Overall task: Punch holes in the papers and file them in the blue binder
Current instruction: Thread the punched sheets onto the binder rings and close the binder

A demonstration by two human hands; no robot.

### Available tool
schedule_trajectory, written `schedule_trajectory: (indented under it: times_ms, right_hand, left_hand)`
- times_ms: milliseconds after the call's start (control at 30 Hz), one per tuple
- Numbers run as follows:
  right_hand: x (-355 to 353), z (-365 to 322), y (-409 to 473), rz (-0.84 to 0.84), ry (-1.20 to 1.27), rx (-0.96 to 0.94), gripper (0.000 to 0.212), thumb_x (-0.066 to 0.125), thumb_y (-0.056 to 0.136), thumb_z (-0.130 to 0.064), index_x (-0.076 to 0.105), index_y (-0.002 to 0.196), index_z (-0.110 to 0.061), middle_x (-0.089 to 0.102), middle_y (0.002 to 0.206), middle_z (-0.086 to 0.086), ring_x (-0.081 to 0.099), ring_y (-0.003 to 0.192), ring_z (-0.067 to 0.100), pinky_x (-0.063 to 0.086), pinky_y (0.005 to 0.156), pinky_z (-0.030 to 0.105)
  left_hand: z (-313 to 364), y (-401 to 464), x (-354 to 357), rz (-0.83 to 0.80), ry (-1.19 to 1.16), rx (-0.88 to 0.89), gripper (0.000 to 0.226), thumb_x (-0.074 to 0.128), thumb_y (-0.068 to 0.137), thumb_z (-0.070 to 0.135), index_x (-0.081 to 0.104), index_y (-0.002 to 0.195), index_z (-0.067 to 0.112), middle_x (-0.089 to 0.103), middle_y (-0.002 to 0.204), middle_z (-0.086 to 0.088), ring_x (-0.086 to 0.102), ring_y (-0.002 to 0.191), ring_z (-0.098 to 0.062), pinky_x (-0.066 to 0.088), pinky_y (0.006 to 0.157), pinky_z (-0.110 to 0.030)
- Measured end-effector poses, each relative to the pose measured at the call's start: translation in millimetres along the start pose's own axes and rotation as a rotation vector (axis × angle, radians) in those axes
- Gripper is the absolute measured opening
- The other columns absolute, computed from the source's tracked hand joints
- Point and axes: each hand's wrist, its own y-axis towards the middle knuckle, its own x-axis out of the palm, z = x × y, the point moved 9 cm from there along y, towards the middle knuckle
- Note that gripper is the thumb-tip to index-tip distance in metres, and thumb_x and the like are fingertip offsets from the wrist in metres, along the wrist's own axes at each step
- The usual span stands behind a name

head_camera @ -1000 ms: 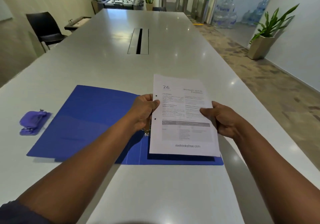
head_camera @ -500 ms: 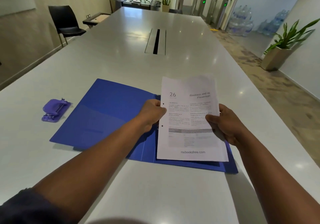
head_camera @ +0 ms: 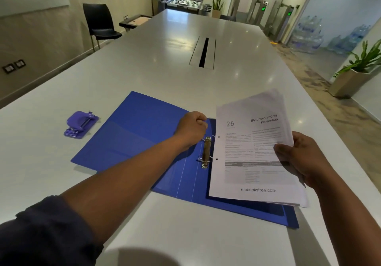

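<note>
A stack of printed papers point(head_camera: 253, 154), its top sheet headed "26" and "Blindness and its Prevention" and showing two punched holes along the left margin, is held tilted above the right half of the blue binder point(head_camera: 144, 133). The right hand point(head_camera: 303, 158) grips the stack at its right edge, thumb on the top sheet and fingers curled beneath; the far sheets fan slightly apart. The binder lies open and flat on the white worktop point(head_camera: 165, 70), left cover spread toward the left, right cover largely under the papers. Its metal ring mechanism point(head_camera: 206, 152) sits upright along the spine, just left of the punched margin and apart from it. The left hand point(head_camera: 192, 128) is over the spine at the far end of the mechanism, fingers curled into a loose fist; whether it pinches anything cannot be told.

A purple hole punch point(head_camera: 81, 124) rests on the worktop well left of the binder. A recessed cable slot point(head_camera: 203, 52) runs along the worktop's centre farther off. A dark sleeve point(head_camera: 41, 234) covers the left upper arm. Beyond the worktop: a black chair point(head_camera: 99, 24) by the left wall, a potted plant point(head_camera: 358, 70) at right, water bottles point(head_camera: 309, 35) behind glass, and a table football game point(head_camera: 187, 3) at the far end.
</note>
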Motion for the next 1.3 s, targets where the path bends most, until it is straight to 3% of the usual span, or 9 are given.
schedule_trajectory:
  times_ms: [133,333,600,700,833,933,1033,1200,1300]
  right_hand:
    - [-1.2,-4.4,2.5,0.000,-0.078,-0.020,0.026,0.057,0.092,0.007,0.069,0.109,-0.008,0.077,0.085,0.012,0.075,0.071,0.028,0.060,0.065,0.036]
    - [1.5,-15.5,1.2,-0.001,-0.161,-0.054,0.028,0.062,0.089,-0.002,0.070,0.111,-0.018,0.078,0.099,0.006,0.077,0.086,0.034,0.065,0.077,0.052]
    - [3.3,-40.1,-0.1,-0.002,-0.170,-0.094,0.026,0.064,0.094,-0.002,0.069,0.114,-0.018,0.077,0.101,0.002,0.076,0.087,0.028,0.064,0.074,0.044]
    - [14.0,-41.8,2.1,-0.011,-0.198,-0.086,0.029,0.064,0.093,-0.002,0.068,0.117,-0.018,0.076,0.105,0.004,0.075,0.090,0.031,0.064,0.079,0.048]
    - [19.3,-49.2,1.9,-0.004,-0.224,-0.088,0.030,0.062,0.091,-0.001,0.068,0.116,-0.017,0.075,0.105,0.004,0.074,0.087,0.028,0.062,0.066,0.036]
    - [19.2,-53.0,2.5,0.000,-0.261,-0.097,0.030,0.062,0.090,0.000,0.070,0.114,-0.017,0.075,0.104,0.003,0.073,0.089,0.029,0.063,0.076,0.044]
    - [21.5,-56.6,3.9,-0.003,-0.268,-0.095,0.031,0.061,0.090,0.001,0.070,0.114,-0.016,0.075,0.104,0.003,0.074,0.088,0.029,0.062,0.070,0.038]
    - [23.9,-65.8,6.8,-0.003,-0.311,-0.102,0.031,0.062,0.088,0.000,0.071,0.113,-0.017,0.075,0.105,0.005,0.075,0.087,0.032,0.064,0.076,0.046]
    - [22.3,-70.3,6.8,0.009,-0.351,-0.114,0.030,0.060,0.087,-0.001,0.072,0.109,-0.017,0.076,0.102,0.005,0.074,0.085,0.031,0.063,0.074,0.041]
  left_hand:
    - [-7.8,11.2,14.8,-0.150,0.065,-0.032,0.029,0.060,0.098,0.007,0.063,0.127,0.005,0.066,0.118,-0.007,0.062,0.105,-0.019,0.052,0.088,-0.028]
    - [-14.9,15.5,27.9,-0.234,0.022,-0.098,0.014,0.067,0.095,0.005,0.068,0.109,0.004,0.069,0.102,-0.007,0.063,0.090,-0.013,0.050,0.071,-0.017]
    - [-21.9,19.5,34.8,-0.286,-0.137,-0.164,0.007,0.065,0.098,0.010,0.070,0.102,0.010,0.075,0.107,-0.006,0.068,0.099,-0.016,0.053,0.086,-0.022]
    - [-24.9,19.1,33.6,-0.266,-0.201,-0.170,0.007,0.065,0.097,0.006,0.069,0.099,0.011,0.075,0.108,-0.007,0.069,0.095,-0.015,0.054,0.080,-0.019]
    - [-29.9,18.1,33.2,-0.243,-0.209,-0.191,0.010,0.065,0.096,0.003,0.069,0.105,0.007,0.074,0.114,-0.010,0.069,0.091,-0.014,0.054,0.070,-0.014]
    - [-30.1,17.9,33.5,-0.240,-0.205,-0.196,0.010,0.065,0.096,0.003,0.068,0.104,0.007,0.074,0.115,-0.011,0.069,0.092,-0.014,0.054,0.072,-0.016]
    - [-31.2,19.0,31.8,-0.227,-0.193,-0.208,0.007,0.066,0.095,0.002,0.067,0.097,0.009,0.073,0.117,-0.012,0.068,0.096,-0.017,0.055,0.078,-0.021]
    - [-31.6,19.9,31.8,-0.203,-0.163,-0.237,0.022,0.068,0.094,0.001,0.068,0.115,-0.003,0.073,0.117,-0.013,0.068,0.095,-0.017,0.053,0.064,-0.015]
    - [-30.0,19.6,33.8,-0.196,-0.164,-0.247,0.025,0.070,0.092,0.000,0.065,0.115,-0.006,0.072,0.115,-0.014,0.067,0.091,-0.018,0.054,0.062,-0.016]
